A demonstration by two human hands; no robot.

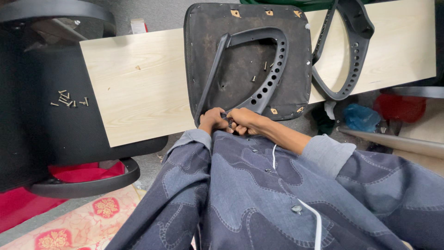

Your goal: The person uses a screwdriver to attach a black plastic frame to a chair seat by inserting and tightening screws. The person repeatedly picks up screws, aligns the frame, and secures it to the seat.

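Observation:
A black chair seat (240, 69) lies upside down on a pale wooden board (138, 88). A dark grey plastic armrest (270, 69) with a row of holes rests on the seat's underside. My left hand (212, 121) and my right hand (244, 121) are pressed together at the seat's near edge, both closed around the armrest's lower end. What lies between the fingers is hidden. A few loose screws (259, 71) lie on the seat inside the armrest loop.
A second armrest (347, 51) lies on the board to the right. Several screws (68, 99) sit on a black chair part (46, 120) at left. Red and blue bags (384, 111) lie on the floor at right. A patterned mat (88, 222) covers the lower left.

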